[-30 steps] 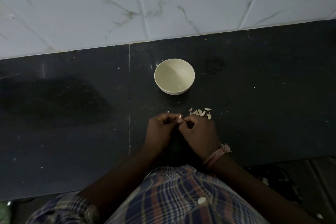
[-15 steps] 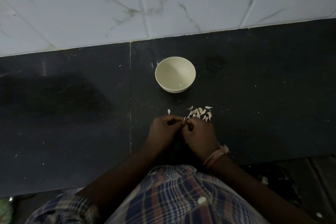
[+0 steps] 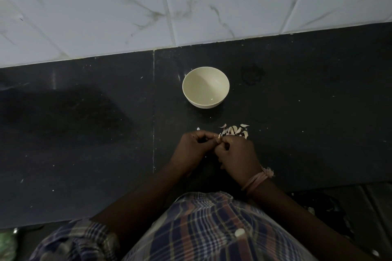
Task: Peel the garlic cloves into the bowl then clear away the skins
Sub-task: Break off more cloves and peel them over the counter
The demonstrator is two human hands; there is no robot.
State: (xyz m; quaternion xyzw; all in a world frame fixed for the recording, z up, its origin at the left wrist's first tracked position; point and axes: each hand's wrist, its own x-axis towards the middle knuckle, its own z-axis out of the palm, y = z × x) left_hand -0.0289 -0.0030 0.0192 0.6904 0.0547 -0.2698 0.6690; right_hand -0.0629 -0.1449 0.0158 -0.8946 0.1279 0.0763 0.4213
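Garlic clove [image 3: 219, 138] pinched between fingertips of left hand [image 3: 194, 148] and right hand [image 3: 237, 154], fingers of both curled round it; only small tip shows, its axis cannot tell. Heap of cloves and skins [image 3: 234, 130] just beyond right knuckles. Bowl [image 3: 205, 88] further back, upright, apart from heap. Dark tabletop [image 3: 84, 133] bare left and right; tiled wall [image 3: 191, 6] behind; near edge by shirt [image 3: 212, 229].
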